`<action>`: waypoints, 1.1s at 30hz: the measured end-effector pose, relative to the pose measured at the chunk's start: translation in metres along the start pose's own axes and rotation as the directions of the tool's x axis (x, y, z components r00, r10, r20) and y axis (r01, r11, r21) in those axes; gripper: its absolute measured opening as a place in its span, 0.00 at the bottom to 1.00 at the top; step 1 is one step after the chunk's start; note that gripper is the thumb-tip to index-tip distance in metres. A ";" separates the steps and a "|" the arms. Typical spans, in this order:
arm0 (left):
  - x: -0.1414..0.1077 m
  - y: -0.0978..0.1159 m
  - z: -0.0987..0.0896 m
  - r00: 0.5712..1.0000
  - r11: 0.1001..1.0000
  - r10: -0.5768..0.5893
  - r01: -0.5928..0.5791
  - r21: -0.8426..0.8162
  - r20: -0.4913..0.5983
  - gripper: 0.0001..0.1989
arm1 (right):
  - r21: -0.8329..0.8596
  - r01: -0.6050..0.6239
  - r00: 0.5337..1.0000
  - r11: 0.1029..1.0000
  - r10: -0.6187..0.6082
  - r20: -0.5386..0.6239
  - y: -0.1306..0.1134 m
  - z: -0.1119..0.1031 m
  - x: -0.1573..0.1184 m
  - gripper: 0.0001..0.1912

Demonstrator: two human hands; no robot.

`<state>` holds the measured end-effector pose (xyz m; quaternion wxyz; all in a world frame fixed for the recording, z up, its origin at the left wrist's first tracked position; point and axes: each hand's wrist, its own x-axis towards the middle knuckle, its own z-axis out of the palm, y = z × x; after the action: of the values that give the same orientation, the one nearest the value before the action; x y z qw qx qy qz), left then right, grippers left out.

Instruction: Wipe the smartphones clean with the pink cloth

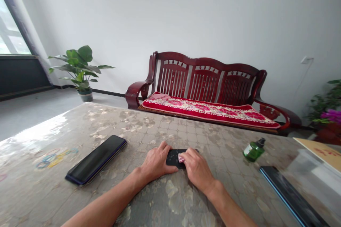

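A small black phone lies flat near the middle of the patterned table. My left hand rests on its left end and holds it down. My right hand presses a small pink-and-white cloth onto the phone's screen; most of the phone is hidden under both hands.
A larger dark phone lies to the left, another dark phone at the right edge. A small green bottle lies on its side, right. Coloured rubber bands sit far left. A red wooden bench and potted plant stand behind.
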<state>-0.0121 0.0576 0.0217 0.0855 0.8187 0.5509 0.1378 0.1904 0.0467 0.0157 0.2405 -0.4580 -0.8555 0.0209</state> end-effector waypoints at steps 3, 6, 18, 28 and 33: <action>-0.001 0.000 -0.002 0.999 0.999 -0.029 0.030 -0.021 0.018 0.26 | -0.023 -0.047 0.999 0.999 0.046 -0.013 0.005 -0.002 -0.002 0.13; -0.004 -0.002 -0.005 0.997 0.996 -0.078 0.079 -0.044 0.025 0.24 | -0.097 -0.171 0.982 0.981 0.161 -0.098 0.021 -0.004 -0.006 0.13; -0.001 -0.003 -0.010 0.992 0.991 -0.122 0.124 -0.048 0.041 0.23 | 0.125 -0.338 0.902 0.933 0.359 -0.241 0.033 0.003 -0.007 0.09; -0.007 0.004 -0.003 0.971 0.943 -0.230 0.239 -0.234 0.066 0.26 | 0.460 -0.289 0.836 0.840 0.455 -0.307 0.035 0.004 -0.007 0.12; -0.011 0.007 0.008 0.970 0.889 -0.240 0.201 -0.412 -0.046 0.26 | 0.555 -0.218 0.812 0.803 0.464 -0.354 0.035 0.001 -0.009 0.14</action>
<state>-0.0072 0.0444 0.0150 0.2415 0.7079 0.6033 0.2769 0.2211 0.0604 0.0021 0.5414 -0.5235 -0.6360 0.1684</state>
